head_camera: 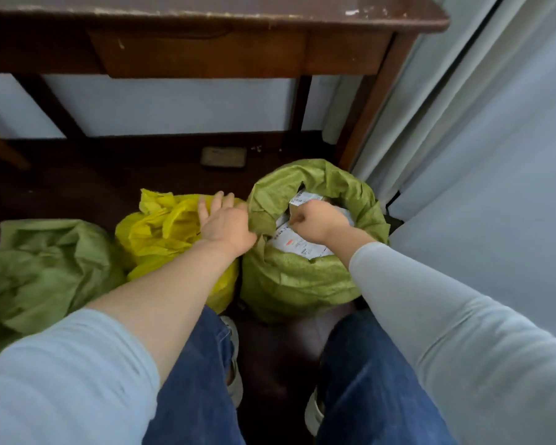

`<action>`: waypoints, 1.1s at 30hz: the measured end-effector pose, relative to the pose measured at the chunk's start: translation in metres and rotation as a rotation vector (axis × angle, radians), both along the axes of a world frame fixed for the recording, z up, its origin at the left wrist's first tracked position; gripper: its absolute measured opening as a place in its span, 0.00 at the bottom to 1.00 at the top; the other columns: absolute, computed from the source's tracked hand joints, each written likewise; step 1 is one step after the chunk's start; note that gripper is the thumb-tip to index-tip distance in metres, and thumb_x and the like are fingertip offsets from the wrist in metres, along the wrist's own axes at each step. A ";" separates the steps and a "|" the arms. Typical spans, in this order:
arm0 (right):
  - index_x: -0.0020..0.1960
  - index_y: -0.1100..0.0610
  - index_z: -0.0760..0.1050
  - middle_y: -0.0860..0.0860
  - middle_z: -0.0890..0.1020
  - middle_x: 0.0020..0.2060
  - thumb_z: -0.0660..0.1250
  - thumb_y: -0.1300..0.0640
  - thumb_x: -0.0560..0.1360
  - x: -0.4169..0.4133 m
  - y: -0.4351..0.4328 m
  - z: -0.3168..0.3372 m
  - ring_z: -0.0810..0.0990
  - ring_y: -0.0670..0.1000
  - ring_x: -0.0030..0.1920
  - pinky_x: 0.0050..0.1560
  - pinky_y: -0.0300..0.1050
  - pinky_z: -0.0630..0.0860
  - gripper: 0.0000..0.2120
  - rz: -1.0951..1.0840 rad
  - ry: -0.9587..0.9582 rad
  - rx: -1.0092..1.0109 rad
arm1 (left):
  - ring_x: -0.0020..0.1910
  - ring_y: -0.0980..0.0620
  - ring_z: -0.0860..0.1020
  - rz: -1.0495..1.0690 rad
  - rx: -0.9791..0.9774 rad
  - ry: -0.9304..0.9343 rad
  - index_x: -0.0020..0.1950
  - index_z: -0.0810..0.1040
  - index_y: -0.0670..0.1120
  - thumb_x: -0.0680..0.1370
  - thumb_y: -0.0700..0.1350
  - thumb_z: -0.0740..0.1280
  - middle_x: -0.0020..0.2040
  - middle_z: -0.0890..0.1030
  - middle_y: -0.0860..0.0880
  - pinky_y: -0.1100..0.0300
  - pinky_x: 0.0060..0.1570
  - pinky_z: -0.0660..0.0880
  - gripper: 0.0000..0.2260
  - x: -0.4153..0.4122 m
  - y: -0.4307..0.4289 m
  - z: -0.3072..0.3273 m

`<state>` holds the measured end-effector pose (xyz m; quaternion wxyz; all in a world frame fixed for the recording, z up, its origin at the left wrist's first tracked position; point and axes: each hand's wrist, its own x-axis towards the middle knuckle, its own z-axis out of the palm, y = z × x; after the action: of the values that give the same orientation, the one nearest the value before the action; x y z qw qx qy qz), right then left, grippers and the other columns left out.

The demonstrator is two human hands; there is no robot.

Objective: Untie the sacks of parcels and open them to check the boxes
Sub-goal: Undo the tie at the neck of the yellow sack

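A green woven sack (299, 277) stands open on the floor before my knees, its rim rolled down. Inside lie parcels (291, 242) with white shipping labels. My right hand (318, 223) is inside the mouth, fingers curled shut on a parcel. My left hand (227, 224) rests with fingers spread at the sack's left rim, its thumb side against the green fabric and its fingers over a yellow sack (164, 232) beside it. A second green sack (45, 268) lies crumpled at far left.
A dark wooden table (206, 43) with a drawer stands over the sacks. Its right leg (373, 101) stands behind the open sack. Pale curtains (463, 139) hang at right. A small grey flat object (223, 157) lies on the dark floor under the table.
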<state>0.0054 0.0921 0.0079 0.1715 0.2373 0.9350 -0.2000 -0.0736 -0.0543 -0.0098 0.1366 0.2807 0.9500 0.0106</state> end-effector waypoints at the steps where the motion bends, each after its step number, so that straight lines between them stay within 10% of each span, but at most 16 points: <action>1: 0.48 0.56 0.79 0.53 0.80 0.44 0.58 0.58 0.76 -0.003 -0.011 0.005 0.77 0.55 0.46 0.42 0.45 0.75 0.11 0.019 0.013 -0.015 | 0.76 0.46 0.50 0.029 0.009 0.023 0.70 0.65 0.49 0.73 0.53 0.67 0.77 0.57 0.47 0.43 0.73 0.42 0.28 -0.001 -0.011 0.002; 11: 0.56 0.56 0.81 0.55 0.81 0.57 0.59 0.62 0.75 -0.040 -0.078 0.018 0.78 0.56 0.59 0.60 0.47 0.75 0.15 0.056 0.124 -0.192 | 0.76 0.41 0.40 0.336 0.192 -0.165 0.77 0.45 0.51 0.66 0.58 0.75 0.77 0.42 0.41 0.40 0.72 0.54 0.50 -0.026 -0.080 0.007; 21: 0.67 0.59 0.71 0.58 0.77 0.61 0.61 0.68 0.72 -0.089 -0.078 -0.045 0.76 0.56 0.61 0.63 0.52 0.74 0.23 -0.137 0.149 -0.460 | 0.75 0.40 0.38 0.600 0.182 -0.299 0.75 0.34 0.46 0.59 0.64 0.76 0.75 0.36 0.38 0.48 0.74 0.46 0.63 -0.056 -0.084 -0.015; 24: 0.72 0.59 0.63 0.56 0.74 0.50 0.64 0.65 0.72 -0.104 -0.082 -0.064 0.76 0.53 0.49 0.58 0.52 0.76 0.29 -0.227 0.124 -0.556 | 0.76 0.40 0.49 0.715 0.245 -0.384 0.75 0.34 0.47 0.62 0.58 0.77 0.77 0.44 0.38 0.50 0.73 0.52 0.60 -0.070 -0.088 -0.035; 33: 0.75 0.50 0.53 0.54 0.64 0.72 0.70 0.44 0.70 -0.133 -0.111 -0.097 0.71 0.58 0.67 0.65 0.55 0.72 0.40 -0.604 0.155 -0.953 | 0.67 0.43 0.69 0.722 0.342 -0.350 0.72 0.63 0.57 0.70 0.46 0.73 0.68 0.73 0.46 0.49 0.69 0.62 0.33 -0.116 -0.113 -0.084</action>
<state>-0.1279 -0.0185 -0.0896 0.1259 0.3753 0.6419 -0.6567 -0.1898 -0.1677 -0.0934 0.2345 -0.0571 0.9344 0.2621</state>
